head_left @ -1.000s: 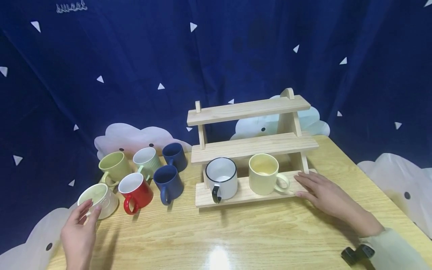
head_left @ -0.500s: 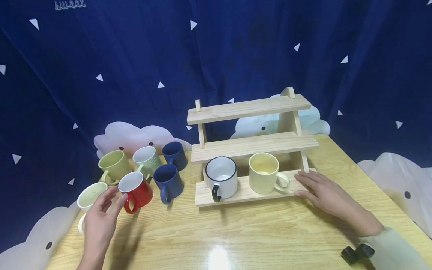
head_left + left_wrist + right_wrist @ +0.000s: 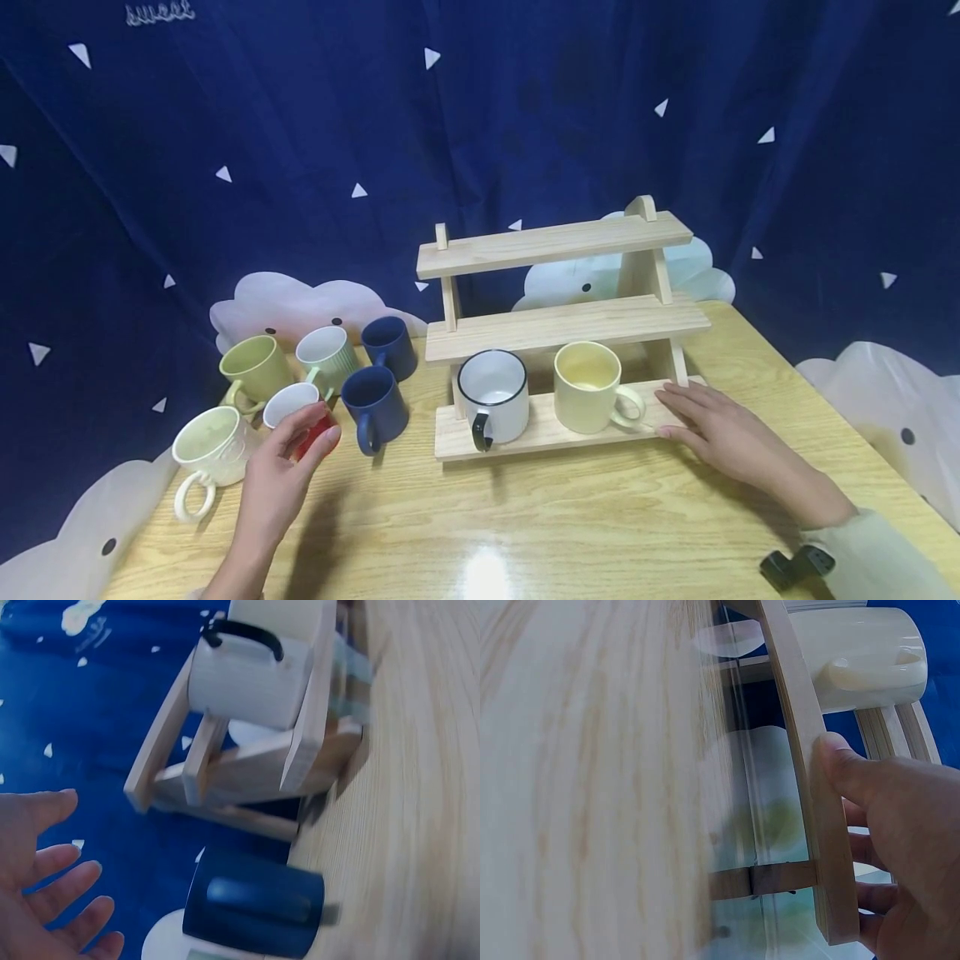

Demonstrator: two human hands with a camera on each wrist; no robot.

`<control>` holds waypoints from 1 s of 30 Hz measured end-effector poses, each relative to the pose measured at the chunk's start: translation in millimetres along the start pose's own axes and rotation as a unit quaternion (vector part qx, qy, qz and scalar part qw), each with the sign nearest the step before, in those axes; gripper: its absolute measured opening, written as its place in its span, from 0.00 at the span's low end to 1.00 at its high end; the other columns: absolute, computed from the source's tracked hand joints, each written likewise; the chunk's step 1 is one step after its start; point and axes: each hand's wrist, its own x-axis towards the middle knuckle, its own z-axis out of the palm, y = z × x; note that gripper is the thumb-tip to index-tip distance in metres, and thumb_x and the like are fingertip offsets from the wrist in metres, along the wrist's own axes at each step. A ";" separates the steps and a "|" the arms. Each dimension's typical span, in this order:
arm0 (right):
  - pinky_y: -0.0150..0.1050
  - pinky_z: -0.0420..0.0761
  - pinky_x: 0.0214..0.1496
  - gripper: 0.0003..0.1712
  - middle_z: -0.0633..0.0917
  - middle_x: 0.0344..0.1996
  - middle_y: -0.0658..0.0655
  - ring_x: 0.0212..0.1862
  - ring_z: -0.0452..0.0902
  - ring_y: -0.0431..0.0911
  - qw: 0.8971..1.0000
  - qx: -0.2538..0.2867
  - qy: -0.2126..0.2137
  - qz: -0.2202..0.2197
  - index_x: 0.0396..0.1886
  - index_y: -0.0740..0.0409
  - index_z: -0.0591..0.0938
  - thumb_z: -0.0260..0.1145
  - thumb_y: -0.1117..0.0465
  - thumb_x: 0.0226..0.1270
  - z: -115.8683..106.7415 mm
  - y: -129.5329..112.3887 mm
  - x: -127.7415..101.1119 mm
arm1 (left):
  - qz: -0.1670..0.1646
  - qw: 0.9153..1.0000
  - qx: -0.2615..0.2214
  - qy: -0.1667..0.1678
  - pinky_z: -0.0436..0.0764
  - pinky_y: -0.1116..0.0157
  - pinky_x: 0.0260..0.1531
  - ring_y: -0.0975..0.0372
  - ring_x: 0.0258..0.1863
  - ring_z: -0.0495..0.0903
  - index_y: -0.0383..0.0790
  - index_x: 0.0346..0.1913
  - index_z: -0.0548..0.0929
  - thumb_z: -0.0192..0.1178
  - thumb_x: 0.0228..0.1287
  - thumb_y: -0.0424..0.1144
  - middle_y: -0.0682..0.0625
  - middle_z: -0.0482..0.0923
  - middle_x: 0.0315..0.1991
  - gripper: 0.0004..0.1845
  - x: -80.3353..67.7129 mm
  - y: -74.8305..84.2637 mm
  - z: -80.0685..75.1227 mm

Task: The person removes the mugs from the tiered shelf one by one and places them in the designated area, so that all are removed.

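At about eight o'clock on the desk (image 3: 525, 517), the red mug (image 3: 313, 429) is standing upright, its white inside showing, with the left hand (image 3: 281, 475) coming up against it from the near side. That hand's fingers (image 3: 300, 421) are spreading apart around the mug's near wall, thumb toward the blue side, and I cannot tell whether they are actually touching it. In the left wrist view the fingers (image 3: 52, 892) are lying straight and open with nothing between them.

Just beside the red mug at three o'clock is sitting a dark blue mug (image 3: 373, 406), handle facing the viewer; a second dark blue mug (image 3: 390, 343) is standing behind it at twelve o'clock. At nine o'clock from the red one, a cream mug (image 3: 210, 446) is resting near the desk's edge, and behind are sitting an olive green mug (image 3: 255, 371) and a pale ribbed green mug (image 3: 327, 357).

Toward three o'clock, a three-tier wooden rack (image 3: 562, 321) is standing on the desk. Its bottom shelf is carrying a white mug with a black rim (image 3: 495, 400) and, just beside that, a pale yellow mug (image 3: 588, 390). The right hand (image 3: 723, 429) is resting at the shelf's right end, fingers (image 3: 847, 776) lying fairly straight, with the thumb pressing on the board's front edge and the others on its far side.
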 end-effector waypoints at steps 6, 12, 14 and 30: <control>0.54 0.62 0.56 0.32 0.72 0.56 0.59 0.58 0.63 0.60 1.000 0.000 0.002 -0.001 0.57 0.56 0.72 0.59 0.43 0.58 0.0 -0.1 0.1 | 0.044 0.994 0.087 -0.054 0.74 0.70 0.45 0.63 0.46 0.75 0.48 0.50 0.77 0.63 0.51 0.52 0.56 0.77 0.47 0.23 -0.6 7.7 12.4; 0.54 0.62 0.57 0.32 0.73 0.56 0.58 0.58 0.62 0.59 1.000 -0.001 0.002 0.003 0.57 0.55 0.72 0.59 0.42 0.58 0.4 0.1 0.5 | 0.097 0.983 0.134 -0.076 0.71 0.54 0.49 0.60 0.52 0.72 0.50 0.51 0.77 0.63 0.49 0.57 0.55 0.77 0.48 0.26 -1.2 18.7 26.7; 0.53 0.62 0.57 0.32 0.73 0.56 0.58 0.59 0.62 0.58 1.000 -0.001 0.001 0.005 0.57 0.55 0.72 0.59 0.42 0.58 0.8 0.2 0.4 | 0.111 0.979 0.150 -0.076 0.71 0.53 0.49 0.59 0.52 0.71 0.51 0.51 0.77 0.62 0.48 0.59 0.55 0.76 0.49 0.27 -1.5 22.8 31.8; 0.54 0.62 0.57 0.32 0.72 0.55 0.58 0.58 0.62 0.59 1.000 0.001 0.003 0.000 0.57 0.55 0.72 0.60 0.42 0.57 0.7 0.4 0.4 | 0.217 0.950 0.213 -0.071 0.73 0.57 0.46 0.61 0.48 0.73 0.48 0.50 0.78 0.56 0.50 0.64 0.56 0.78 0.44 0.29 -8.4 41.1 72.6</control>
